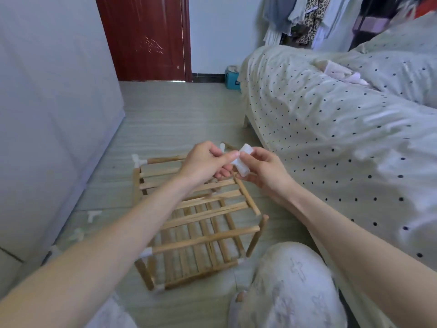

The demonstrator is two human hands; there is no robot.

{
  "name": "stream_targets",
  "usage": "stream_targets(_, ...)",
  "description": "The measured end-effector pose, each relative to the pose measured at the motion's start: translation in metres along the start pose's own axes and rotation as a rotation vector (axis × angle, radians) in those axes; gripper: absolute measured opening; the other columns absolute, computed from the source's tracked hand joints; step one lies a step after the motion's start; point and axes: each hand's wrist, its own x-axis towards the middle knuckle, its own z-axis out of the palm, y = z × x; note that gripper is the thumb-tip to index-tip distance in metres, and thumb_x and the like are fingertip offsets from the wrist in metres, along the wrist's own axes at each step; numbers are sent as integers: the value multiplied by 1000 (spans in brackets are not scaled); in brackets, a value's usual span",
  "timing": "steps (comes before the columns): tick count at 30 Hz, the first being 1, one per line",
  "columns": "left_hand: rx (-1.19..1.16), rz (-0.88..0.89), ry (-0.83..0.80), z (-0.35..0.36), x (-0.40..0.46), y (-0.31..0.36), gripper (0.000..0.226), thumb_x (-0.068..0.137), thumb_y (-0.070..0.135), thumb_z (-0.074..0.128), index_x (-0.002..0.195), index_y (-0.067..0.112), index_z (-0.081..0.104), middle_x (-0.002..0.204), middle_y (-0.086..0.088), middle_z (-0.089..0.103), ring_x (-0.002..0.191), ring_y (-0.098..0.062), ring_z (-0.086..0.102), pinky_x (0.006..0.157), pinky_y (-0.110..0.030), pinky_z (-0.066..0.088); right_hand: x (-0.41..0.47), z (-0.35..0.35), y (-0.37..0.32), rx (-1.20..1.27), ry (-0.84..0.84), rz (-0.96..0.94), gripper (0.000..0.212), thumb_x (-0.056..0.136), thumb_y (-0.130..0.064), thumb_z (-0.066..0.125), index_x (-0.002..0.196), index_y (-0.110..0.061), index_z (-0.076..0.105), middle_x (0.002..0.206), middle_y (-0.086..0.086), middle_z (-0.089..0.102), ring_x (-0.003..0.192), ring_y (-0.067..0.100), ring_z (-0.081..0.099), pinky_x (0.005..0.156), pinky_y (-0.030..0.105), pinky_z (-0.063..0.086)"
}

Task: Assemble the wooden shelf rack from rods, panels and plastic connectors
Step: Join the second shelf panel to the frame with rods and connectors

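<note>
A knee in pale patterned trousers (290, 287) is seen nearest, at the lower right. Just beyond it, a part-built wooden shelf rack (196, 223) stands on the floor (165, 114), its slatted panels joined to rods by white plastic corner pieces. 2 loose white connectors (94, 215) lie on the floor to its left, near the white wall (47, 114). Above the rack's far edge, a white plastic connector (243, 162) is held between both hands: it is pinched by the curled fingers and thumb of the right hand (264, 171), and its left side is pinched by the thumb and fingers of the left hand (205, 162). A bed with a dotted cover (331, 126) is seen at the right, and a dark red door (146, 39) farthest away.
</note>
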Motion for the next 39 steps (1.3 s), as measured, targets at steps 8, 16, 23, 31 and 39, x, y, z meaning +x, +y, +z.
stream_targets(8, 577, -60, -270, 61, -12, -110, 21, 89, 27, 61, 109, 21, 58, 108, 4, 62, 96, -7, 56, 80, -17, 43, -2, -95, 76, -694, 98, 298, 29, 90, -16, 57, 119, -13, 61, 90, -1, 60, 71, 8, 53, 59, 17, 40)
stream_targets(16, 931, -100, -492, 80, -4, -159, 39, 91, 33, 57, 127, 25, 47, 126, -2, 55, 115, -22, 51, 94, -37, 44, 13, -105, 122, -732, 140, 359, 32, 87, -25, 63, 115, -10, 63, 80, -4, 61, 55, 5, 57, 55, 12, 39)
stream_targets(23, 833, -27, -465, 83, 1, -163, 26, 96, 26, 45, 120, 31, 54, 118, 3, 60, 108, -18, 55, 92, -40, 46, 24, -95, 143, -813, 209, 340, 30, 85, -30, 62, 102, -5, 63, 87, 3, 65, 49, 3, 60, 42, 6, 37)
stream_targets(31, 854, 44, -432, 79, -9, -162, 26, 100, 26, 34, 123, 29, 46, 116, 3, 52, 102, -16, 51, 76, -29, 35, 15, -89, 153, -1007, 192, 240, 36, 91, -33, 53, 66, -7, 50, 75, 13, 62, 72, 27, 66, 63, 29, 47)
stream_targets(39, 879, 32, -407, 82, -12, -159, 27, 100, 25, 33, 126, 27, 40, 114, 3, 55, 95, -17, 53, 74, -33, 36, 7, -89, 161, -1001, 186, 180, 36, 90, -37, 57, 65, -12, 53, 79, 11, 62, 66, 18, 62, 57, 20, 43)
